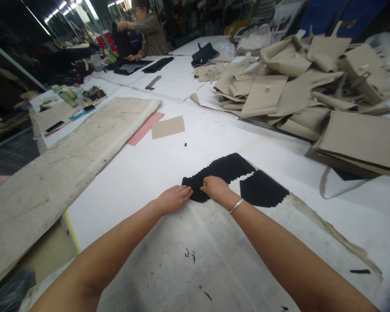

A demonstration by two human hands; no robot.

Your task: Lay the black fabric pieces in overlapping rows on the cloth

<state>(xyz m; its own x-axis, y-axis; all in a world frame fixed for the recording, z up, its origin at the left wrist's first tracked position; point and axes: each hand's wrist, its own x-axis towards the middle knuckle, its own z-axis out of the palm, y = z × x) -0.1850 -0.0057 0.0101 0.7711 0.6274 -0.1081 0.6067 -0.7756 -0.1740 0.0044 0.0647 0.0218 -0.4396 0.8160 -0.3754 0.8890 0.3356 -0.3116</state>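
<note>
One long black piece (pixel 223 168) lay at far edge of grey sheet (pixel 214 264); left hand (pixel 174 200) flat on it, released; right hand (pixel 216 189) curled, grip unclear. Step judged smoothing; next called for even pressure.

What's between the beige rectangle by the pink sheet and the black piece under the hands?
The head view shows one small black bit on the white tabletop between the beige rectangle and the black piece.

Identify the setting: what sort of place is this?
Likely a cutting or assembly workshop, perhaps for bags: a heap of tan pieces, some with metal fittings, black wavy-edged pieces on the worktable, and another person handling dark material farther back.
</note>
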